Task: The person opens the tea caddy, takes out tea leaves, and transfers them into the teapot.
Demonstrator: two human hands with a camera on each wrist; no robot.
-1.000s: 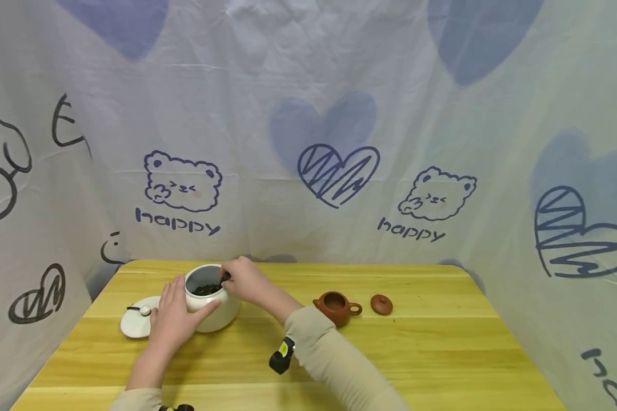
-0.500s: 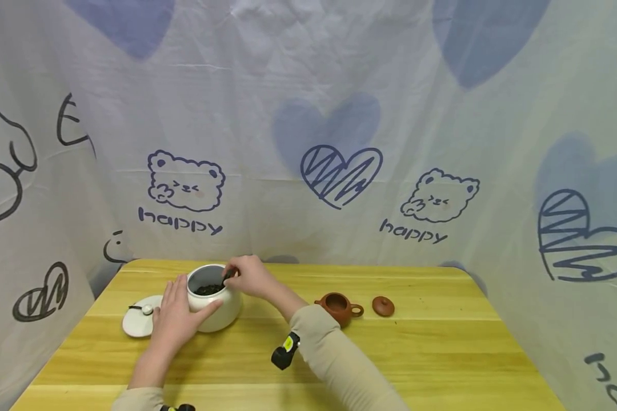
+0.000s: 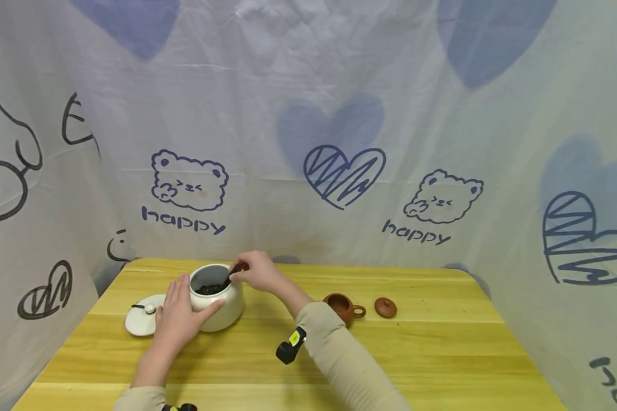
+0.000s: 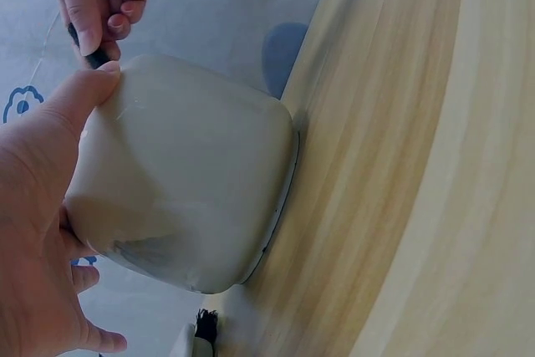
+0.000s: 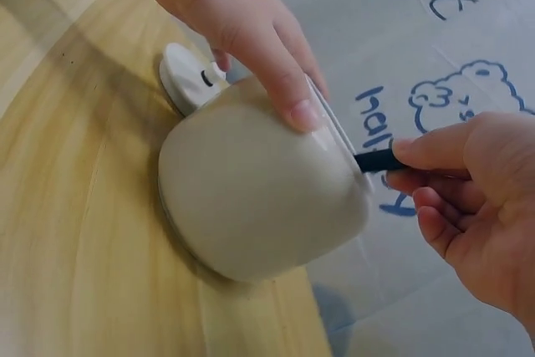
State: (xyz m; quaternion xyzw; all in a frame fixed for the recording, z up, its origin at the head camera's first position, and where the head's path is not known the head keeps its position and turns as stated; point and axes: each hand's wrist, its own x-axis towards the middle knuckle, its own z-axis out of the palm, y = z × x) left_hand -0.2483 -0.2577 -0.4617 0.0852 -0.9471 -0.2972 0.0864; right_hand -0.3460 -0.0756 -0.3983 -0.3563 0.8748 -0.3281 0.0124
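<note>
A round white jar (image 3: 225, 314) stands on the wooden table, its mouth uncovered and dark dried leaves (image 3: 209, 289) inside. My left hand (image 3: 179, 317) holds the jar's near-left side, thumb across the front and the other fingers along the far-left rim. Above the right part of the rim, my right hand (image 3: 259, 271) pinches a slim black handle (image 5: 378, 161) between thumb and fingers. The handle slants down into the jar; its lower end is hidden there, so the tool's kind cannot be told.
Left of the jar lies its white lid (image 3: 141, 324) with a round knob. A reddish-brown clay teapot (image 3: 341, 308), uncovered and partly behind my right forearm, stands to the right. Beside it is its small lid (image 3: 385, 307). A printed curtain (image 3: 267, 217) hangs behind the table (image 3: 442, 354).
My right hand has risen a little and shifted right, drawing the black handle upward so more of it shows. My left hand stays on the jar. The head view has shifted slightly.
</note>
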